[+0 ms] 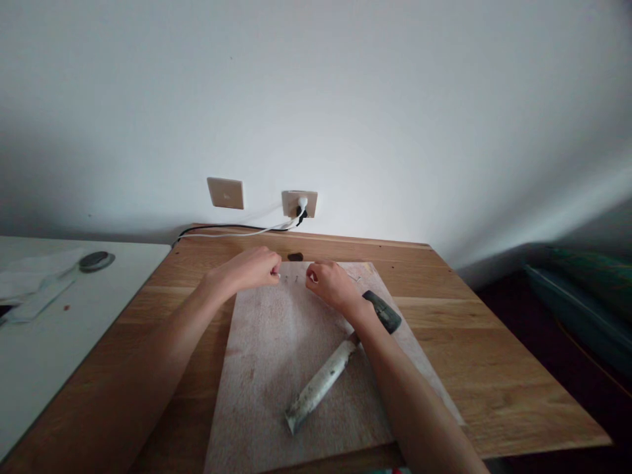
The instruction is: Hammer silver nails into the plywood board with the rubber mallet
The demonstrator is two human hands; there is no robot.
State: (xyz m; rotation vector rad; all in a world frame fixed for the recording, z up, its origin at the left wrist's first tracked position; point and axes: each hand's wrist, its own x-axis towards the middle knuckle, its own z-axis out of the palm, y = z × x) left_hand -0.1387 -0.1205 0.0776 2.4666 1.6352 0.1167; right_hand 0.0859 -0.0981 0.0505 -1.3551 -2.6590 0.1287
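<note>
My left hand is closed above the far left part of a pale wooden board, with a small whitish bit showing at its fingertips. To its right, my right hand has its fingers curled in a pinch over the board; what they hold is too small to name. Between the two hands, a couple of thin nails stand at the board's far end. Another nail-like piece is just right of my right hand. A hammer lies on the board, its neck partly hidden under my right forearm.
The board rests on a wooden table against a white wall. Cables run from a wall socket along the table's back edge. At left is a white surface with papers and a round grey object.
</note>
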